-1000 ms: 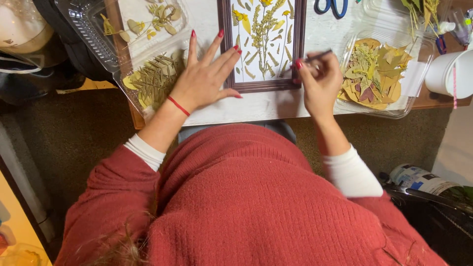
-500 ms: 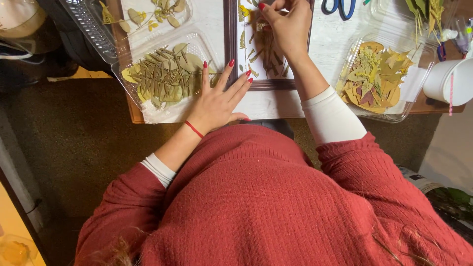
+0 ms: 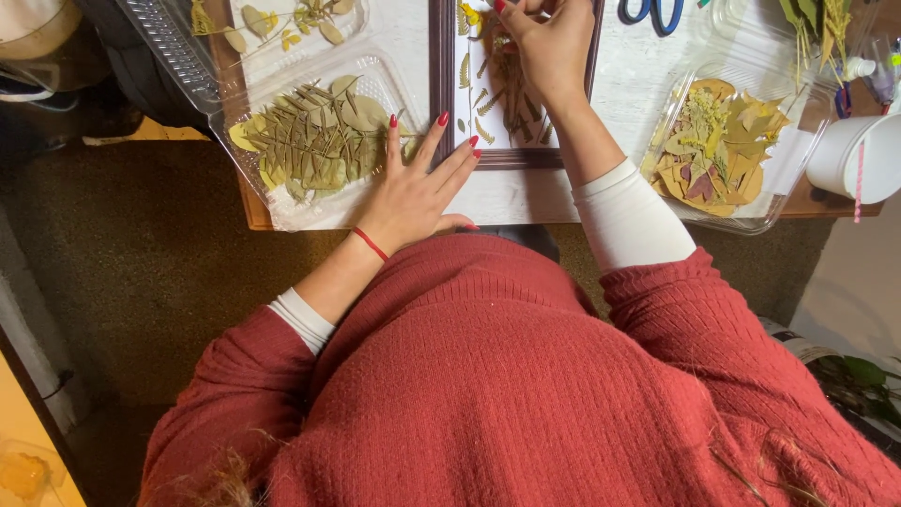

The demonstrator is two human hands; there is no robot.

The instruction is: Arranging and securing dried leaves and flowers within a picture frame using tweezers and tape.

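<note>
A dark wooden picture frame (image 3: 441,94) lies on the white-topped table and holds a white sheet with pressed ferns and leaves (image 3: 483,99) laid on it. My left hand (image 3: 418,188) rests flat by the frame's near left corner, fingers spread, its fingertips touching the frame's rim and holding nothing. My right hand (image 3: 544,47) reaches over the sheet at the picture's top edge. Its fingers are pinched together on a thin dark tool that they mostly hide.
A clear plastic tray of green pressed leaves (image 3: 319,136) sits left of the frame, with another clear tray (image 3: 282,23) behind it. At the right are a tray of yellow and orange leaves (image 3: 713,155), blue-handled scissors (image 3: 652,14) and a white cup (image 3: 859,155). The table's near edge (image 3: 253,214) runs just below my left hand.
My right hand has moved from the frame's right side up over the sheet. My left hand has slid back from the frame to its near left corner.
</note>
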